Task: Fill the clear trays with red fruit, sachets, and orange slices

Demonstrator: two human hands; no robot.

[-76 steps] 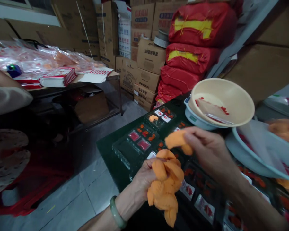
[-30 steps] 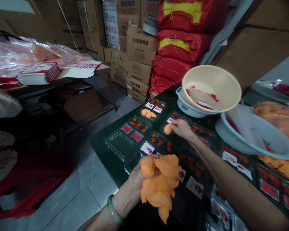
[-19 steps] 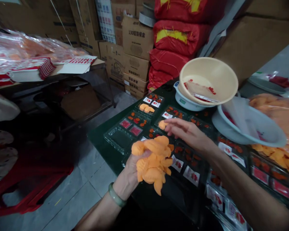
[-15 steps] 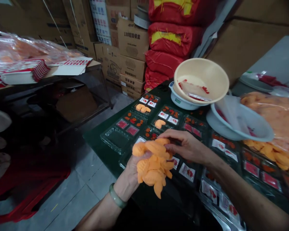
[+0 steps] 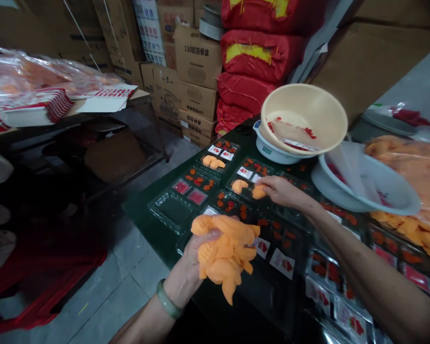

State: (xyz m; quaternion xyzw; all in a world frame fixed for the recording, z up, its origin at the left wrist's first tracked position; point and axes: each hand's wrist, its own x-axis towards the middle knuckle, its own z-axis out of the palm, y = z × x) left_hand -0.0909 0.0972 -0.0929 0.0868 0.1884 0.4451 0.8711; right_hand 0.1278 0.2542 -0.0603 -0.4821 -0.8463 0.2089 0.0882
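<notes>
My left hand [image 5: 197,253], with a pale green bangle at the wrist, is closed around a bunch of soft-looking, curved orange pieces [image 5: 225,253]. Farther forward, my right hand [image 5: 281,191] pinches one orange piece [image 5: 259,192] at the front compartment of a clear plastic tray [image 5: 229,184]. To its left in that compartment lies another orange piece [image 5: 239,186]. White printed packets [image 5: 244,172] and small red-orange pieces fill the tray's other sections. Behind it, a similar tray holds orange pieces [image 5: 213,162] in front. A tray at the left has a bare front compartment [image 5: 174,210] and pink packets [image 5: 197,196].
More filled trays cover the dark green table [image 5: 136,205]. A cream basin [image 5: 304,119] sits on a scale [image 5: 272,150], beside a pale blue basin [image 5: 365,184] and a bag of orange pieces [image 5: 408,167]. Cartons [image 5: 197,57] and red sacks [image 5: 258,52] stand behind; a red stool [image 5: 46,286] is left.
My right hand has moved from the bunch forward to the tray, carrying one orange piece. My left hand with the bunch has shifted slightly left and down.
</notes>
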